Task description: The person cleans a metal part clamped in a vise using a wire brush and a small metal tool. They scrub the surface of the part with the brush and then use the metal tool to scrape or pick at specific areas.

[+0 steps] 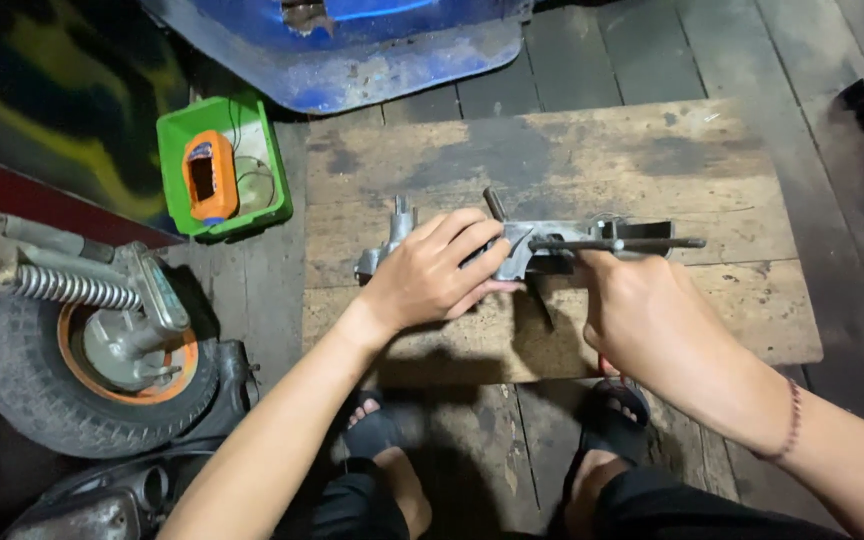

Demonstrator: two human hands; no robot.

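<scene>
A grey cast-metal part (542, 243) lies on a worn wooden board (652, 160) on the floor. My left hand (432, 275) is closed over the part's left half, pressing it to the board. My right hand (642, 310) grips a long dark rod-like tool (617, 243) that lies horizontally across the part's right end, its tip pointing right. The tool's handle is hidden inside my fist.
A green plastic tray (177, 135) holding an orange device (209, 175) sits left of the board. A small wheel with a coil spring (92, 350) lies at the left. A blue panel (392, 60) is at the top. My sandalled feet (612, 410) rest by the board's near edge.
</scene>
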